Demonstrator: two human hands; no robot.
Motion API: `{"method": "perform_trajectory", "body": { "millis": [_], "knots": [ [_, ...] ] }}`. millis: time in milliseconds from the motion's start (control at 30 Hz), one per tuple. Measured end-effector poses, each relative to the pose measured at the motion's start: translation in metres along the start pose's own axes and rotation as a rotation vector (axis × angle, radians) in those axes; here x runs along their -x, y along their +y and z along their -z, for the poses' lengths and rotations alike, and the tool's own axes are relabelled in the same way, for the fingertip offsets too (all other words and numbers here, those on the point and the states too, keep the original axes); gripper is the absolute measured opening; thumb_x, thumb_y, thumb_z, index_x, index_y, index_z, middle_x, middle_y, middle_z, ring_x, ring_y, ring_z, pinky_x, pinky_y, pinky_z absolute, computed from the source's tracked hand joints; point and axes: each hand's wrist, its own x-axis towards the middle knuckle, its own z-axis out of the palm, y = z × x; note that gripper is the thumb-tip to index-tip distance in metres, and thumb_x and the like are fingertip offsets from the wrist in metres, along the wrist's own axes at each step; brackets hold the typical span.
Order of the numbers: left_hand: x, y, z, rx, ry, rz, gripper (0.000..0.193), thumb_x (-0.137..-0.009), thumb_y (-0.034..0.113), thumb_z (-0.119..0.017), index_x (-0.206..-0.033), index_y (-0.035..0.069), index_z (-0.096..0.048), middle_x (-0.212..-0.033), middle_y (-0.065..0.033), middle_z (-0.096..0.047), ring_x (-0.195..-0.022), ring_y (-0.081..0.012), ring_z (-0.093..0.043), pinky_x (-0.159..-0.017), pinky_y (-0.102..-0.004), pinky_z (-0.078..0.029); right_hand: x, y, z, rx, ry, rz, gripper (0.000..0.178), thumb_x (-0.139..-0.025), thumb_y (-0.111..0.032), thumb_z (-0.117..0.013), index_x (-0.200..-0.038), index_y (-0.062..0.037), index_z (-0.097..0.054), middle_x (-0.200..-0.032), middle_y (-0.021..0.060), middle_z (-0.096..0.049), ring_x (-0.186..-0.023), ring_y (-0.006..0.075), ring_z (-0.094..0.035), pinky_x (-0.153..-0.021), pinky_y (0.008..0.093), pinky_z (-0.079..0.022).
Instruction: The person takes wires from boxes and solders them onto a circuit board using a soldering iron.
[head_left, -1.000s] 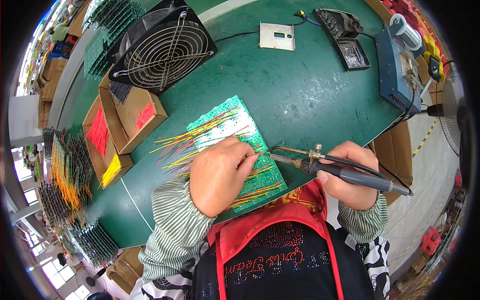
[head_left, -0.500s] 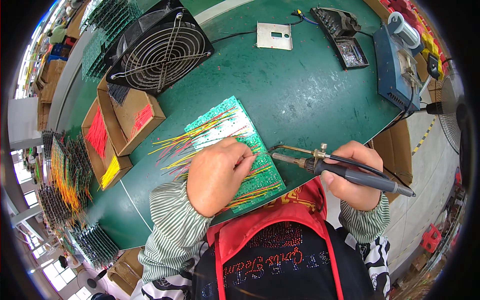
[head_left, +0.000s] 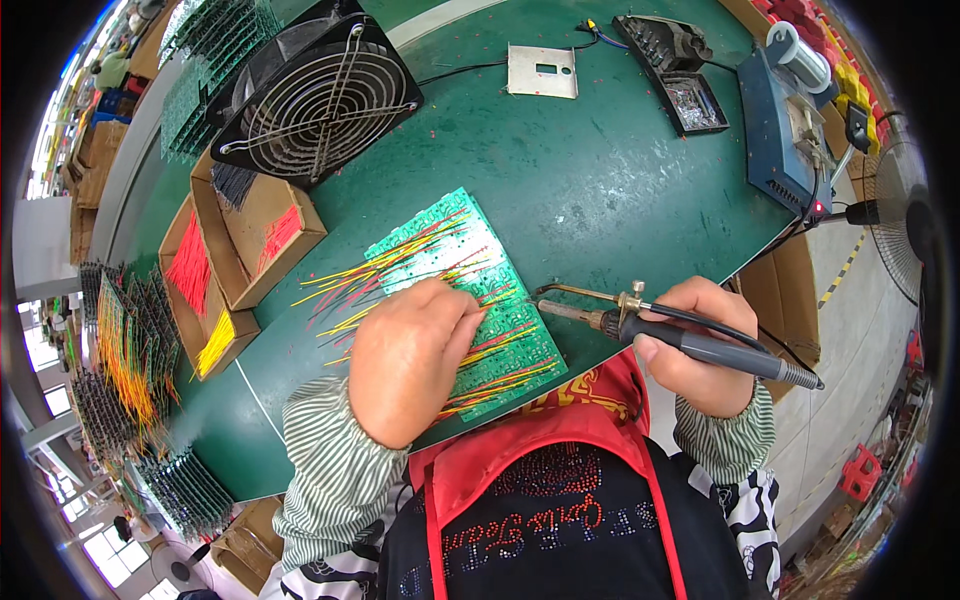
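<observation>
A green circuit board lies at a slant on the bench, with rows of red, yellow and dark wires sticking out past its left side. My left hand is closed over the board's middle, thumb and fingers pressed together; what they pinch is hidden. In my right hand is a grey soldering iron with a thin brass solder-feed tube clamped along it. The iron's tip and the tube's end meet by the board's right edge.
Cardboard trays of cut red, yellow and dark wires stand left, below a black fan. Wired boards are stacked far left. A blue solder-feeder box with a spool and a black tool holder stand back right.
My left hand has drawn back left from the board's right edge. The iron stays near that edge in my right hand. The whole view has shifted slightly.
</observation>
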Motion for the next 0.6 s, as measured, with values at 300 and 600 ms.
{"method": "perform_trajectory", "body": {
  "millis": [300,600],
  "knots": [
    [0.000,-0.001,0.000,0.013,-0.044,0.024,0.007,-0.077,0.006,-0.067,-0.080,0.001,-0.063,-0.072,-0.0104,-0.058,-0.061,-0.0243,-0.057,-0.056,-0.0341,-0.045,-0.001,0.004,-0.003,-0.017,0.026,0.036,0.019,-0.070,-0.012,-0.072,-0.080,-0.0005,-0.061,-0.066,0.0051,-0.065,-0.057,0.0100,-0.063,-0.053,0.0224,-0.047],
    [-0.007,-0.003,-0.018,0.102,-0.088,0.053,0.008,-0.077,0.006,-0.068,-0.081,0.001,-0.063,-0.070,-0.0081,-0.057,-0.057,-0.0185,-0.055,-0.052,-0.0301,-0.043,-0.003,0.007,-0.004,0.001,0.006,0.015,0.018,-0.070,-0.011,-0.072,-0.080,-0.0001,-0.061,-0.066,0.0048,-0.065,-0.058,0.0088,-0.062,-0.054,0.0223,-0.047]
  ]
}}
